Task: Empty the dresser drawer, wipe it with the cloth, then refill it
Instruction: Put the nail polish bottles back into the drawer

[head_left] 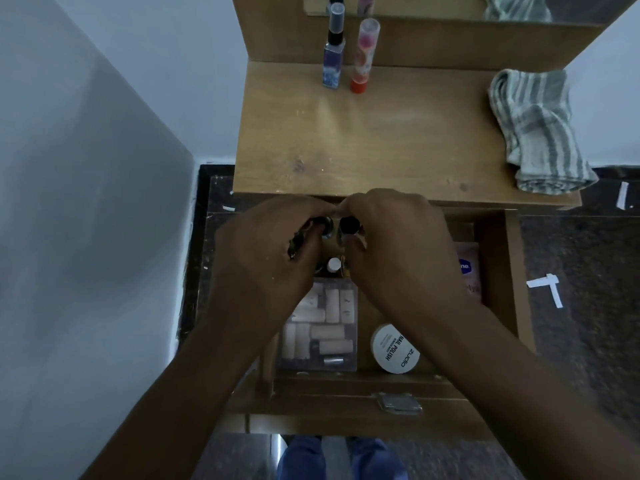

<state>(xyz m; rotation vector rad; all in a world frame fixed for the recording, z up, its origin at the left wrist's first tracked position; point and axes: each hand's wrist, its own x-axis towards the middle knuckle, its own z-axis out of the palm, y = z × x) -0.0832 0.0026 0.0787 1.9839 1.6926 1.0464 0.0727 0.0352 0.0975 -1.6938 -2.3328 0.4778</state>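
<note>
The drawer stands pulled out below the table top. At the drawer's rear, a dark-capped bottle is gripped by the left hand, and a second dark-capped bottle by the right hand. Nearer the drawer front, a clear box and a white round tin are seen. The striped cloth lies on the table's right edge, behind the drawer.
</note>
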